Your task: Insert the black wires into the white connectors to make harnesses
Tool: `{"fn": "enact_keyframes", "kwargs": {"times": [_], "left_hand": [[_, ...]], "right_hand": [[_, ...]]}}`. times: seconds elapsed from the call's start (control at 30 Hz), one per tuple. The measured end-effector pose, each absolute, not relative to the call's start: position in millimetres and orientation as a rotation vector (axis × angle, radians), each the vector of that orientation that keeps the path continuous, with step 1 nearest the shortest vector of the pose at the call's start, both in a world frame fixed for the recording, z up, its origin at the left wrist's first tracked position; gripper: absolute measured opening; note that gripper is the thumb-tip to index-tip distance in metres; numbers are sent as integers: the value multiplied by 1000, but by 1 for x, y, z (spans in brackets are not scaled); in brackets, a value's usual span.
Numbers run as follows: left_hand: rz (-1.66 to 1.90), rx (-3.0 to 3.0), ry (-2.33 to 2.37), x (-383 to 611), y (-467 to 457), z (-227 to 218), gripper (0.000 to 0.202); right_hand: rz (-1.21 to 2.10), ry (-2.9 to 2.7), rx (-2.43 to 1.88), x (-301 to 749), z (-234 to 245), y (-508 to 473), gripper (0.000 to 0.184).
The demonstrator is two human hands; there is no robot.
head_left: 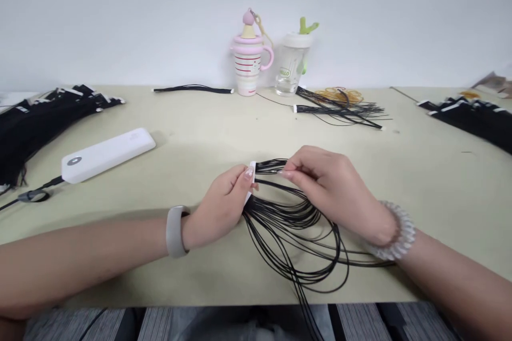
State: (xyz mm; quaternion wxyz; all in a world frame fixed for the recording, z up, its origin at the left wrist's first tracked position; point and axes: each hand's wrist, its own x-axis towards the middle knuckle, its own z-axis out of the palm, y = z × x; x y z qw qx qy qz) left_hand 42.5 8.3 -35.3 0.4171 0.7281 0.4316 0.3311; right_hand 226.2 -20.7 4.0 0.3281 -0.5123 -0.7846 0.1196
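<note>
My left hand [226,200] pinches a white connector [253,168] between thumb and fingers, near the table's middle. Many thin black wires [298,218] run out of the connector's right side and loop down toward the table's front edge, where some hang over. Just right of the connector, my right hand [330,186] is closed in a pinch on a single black wire, its small metal end [274,171] pointing toward the connector. Part of the bundle passes behind my right hand, so the far ends of those wires are hidden.
A white power bank [110,154] with a cable lies left. Black wire bundles are piled at the far left [52,122] and far right [476,120]. A pink-lidded cup [247,66], a clear bottle [292,64] and a loose harness [340,112] stand or lie along the wall.
</note>
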Motion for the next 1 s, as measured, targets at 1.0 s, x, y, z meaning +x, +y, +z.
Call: {"fn": "enact_keyframes", "kwargs": {"times": [1.0], "left_hand": [[765,2000,951,42,7,-38,34]], "right_hand": [[232,-2278,-1371,216,1,-21,21]]}}
